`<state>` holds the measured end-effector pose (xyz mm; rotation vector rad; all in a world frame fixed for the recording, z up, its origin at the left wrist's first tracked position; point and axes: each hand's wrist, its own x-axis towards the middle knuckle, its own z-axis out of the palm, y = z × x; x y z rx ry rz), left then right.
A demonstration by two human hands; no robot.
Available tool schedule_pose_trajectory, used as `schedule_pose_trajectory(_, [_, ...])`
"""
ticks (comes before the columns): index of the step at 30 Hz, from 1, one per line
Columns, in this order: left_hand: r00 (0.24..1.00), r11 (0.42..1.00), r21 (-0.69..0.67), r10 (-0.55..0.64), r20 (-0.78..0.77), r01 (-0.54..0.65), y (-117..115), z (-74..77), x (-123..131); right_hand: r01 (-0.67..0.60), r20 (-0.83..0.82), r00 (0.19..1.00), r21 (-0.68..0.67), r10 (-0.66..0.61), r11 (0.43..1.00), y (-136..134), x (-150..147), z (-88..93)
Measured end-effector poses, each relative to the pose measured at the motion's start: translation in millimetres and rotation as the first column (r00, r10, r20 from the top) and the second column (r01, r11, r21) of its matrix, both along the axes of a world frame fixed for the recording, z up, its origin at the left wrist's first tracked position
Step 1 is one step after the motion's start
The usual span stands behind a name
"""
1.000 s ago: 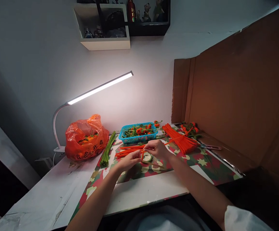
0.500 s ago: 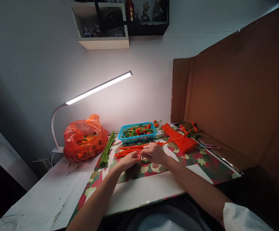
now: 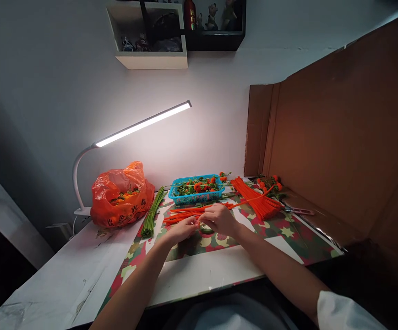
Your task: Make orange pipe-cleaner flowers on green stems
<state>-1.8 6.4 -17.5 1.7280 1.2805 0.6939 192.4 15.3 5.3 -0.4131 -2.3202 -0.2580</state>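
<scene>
My left hand [image 3: 185, 228] and my right hand [image 3: 220, 218] meet above the mat, fingertips pinched together. A small bit of an orange pipe cleaner [image 3: 199, 223] shows between them; most of it is hidden by the fingers. Just under my right hand lies a roll of green tape [image 3: 206, 229], partly covered. Behind both hands, loose orange pipe cleaners [image 3: 181, 215] lie side by side on the mat. A thick bundle of orange pipe cleaners [image 3: 255, 199] rests farther right, with one long stem across it. To the left is a bundle of green pipe cleaners [image 3: 153, 214].
A blue basket [image 3: 196, 199] holds finished orange flowers with green stems. More flowers [image 3: 269, 183] and pink-handled scissors [image 3: 302, 211] lie at the right, beside a cardboard wall [image 3: 329, 137]. An orange plastic bag [image 3: 121, 201] stands left, near a lit lamp [image 3: 144, 123].
The view has shifted very slightly. Both hands keep their pinch in nearly the same place, and the objects on the table have not moved.
</scene>
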Motion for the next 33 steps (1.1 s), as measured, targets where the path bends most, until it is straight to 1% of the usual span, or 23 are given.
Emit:
schedule_pose_trajectory(3, [0.999, 0.997, 0.078, -0.021, -0.029, 0.023, 0.8, -2.6, -0.3, 0.011, -0.042, 0.999, -0.035, -0.012, 0.999, 1.0, 0.9, 0.9])
schedule_pose_trajectory(5, [0.999, 0.983, 0.181, -0.006, -0.047, 0.015, 1.8, -2.7, 1.2, 0.017, -0.072, 0.997, -0.049, -0.020, 0.999, 0.8, 1.7, 2.0])
schedule_pose_trajectory(7, [0.999, 0.955, 0.296, 0.029, -0.041, -0.016, 2.4, -1.7, 3.7, 0.026, -0.121, 0.992, -0.072, -0.034, 0.997, -0.5, 2.5, 3.9])
schedule_pose_trajectory(9, [0.997, 0.926, 0.373, 0.074, -0.012, -0.064, 2.4, -0.3, 5.8, 0.032, -0.174, 0.983, -0.126, -0.054, 0.992, -2.4, 3.5, 6.3])
schedule_pose_trajectory(11, [0.994, 0.911, 0.398, 0.104, 0.024, -0.105, 2.0, 1.1, 6.7, 0.028, -0.212, 0.974, -0.226, -0.077, 0.974, -3.8, 4.3, 8.4])
schedule_pose_trajectory(12, [0.993, 0.909, 0.399, 0.113, 0.041, -0.120, 1.7, 1.8, 6.6, 0.022, -0.221, 0.971, -0.291, -0.090, 0.957, -4.0, 4.6, 9.1])
schedule_pose_trajectory(14, [0.989, 0.903, 0.402, 0.132, 0.067, -0.148, 0.6, 3.3, 6.2, 0.015, -0.223, 0.967, -0.431, -0.123, 0.902, -3.5, 4.7, 9.7])
schedule_pose_trajectory(17, [0.987, 0.894, 0.418, 0.144, 0.076, -0.163, -2.1, 5.7, 7.0, -0.006, -0.211, 0.965, -0.612, -0.156, 0.791, -1.3, 3.5, 9.7])
schedule_pose_trajectory(20, [0.991, 0.889, 0.436, 0.127, 0.050, -0.136, -6.4, 7.7, 11.2, -0.076, -0.228, 0.965, -0.721, -0.132, 0.688, 0.2, 0.5, 9.2])
schedule_pose_trajectory(22, [0.992, 0.883, 0.455, 0.126, 0.006, -0.114, -9.7, 8.9, 15.3, -0.088, -0.235, 0.961, -0.758, -0.144, 0.647, 0.4, -2.1, 8.1])
schedule_pose_trajectory(25, [0.987, 0.870, 0.483, 0.145, -0.070, -0.094, -14.3, 11.0, 20.7, -0.046, -0.214, 0.958, -0.771, -0.190, 0.636, 0.3, -5.7, 5.2])
schedule_pose_trajectory(29, [0.976, 0.871, 0.483, 0.177, -0.123, -0.097, -16.9, 12.5, 23.0, -0.020, -0.183, 0.964, -0.771, -0.191, 0.636, 0.1, -8.2, 2.1])
schedule_pose_trajectory(31, [0.977, 0.874, 0.476, 0.178, -0.121, -0.100, -16.0, 11.5, 22.2, -0.022, -0.177, 0.968, -0.765, -0.178, 0.643, 0.5, -8.3, 1.3])
schedule_pose_trajectory(33, [0.986, 0.882, 0.459, 0.154, -0.068, -0.106, -13.9, 9.8, 21.0, -0.039, -0.183, 0.971, -0.759, -0.156, 0.650, 1.6, -8.1, 0.7])
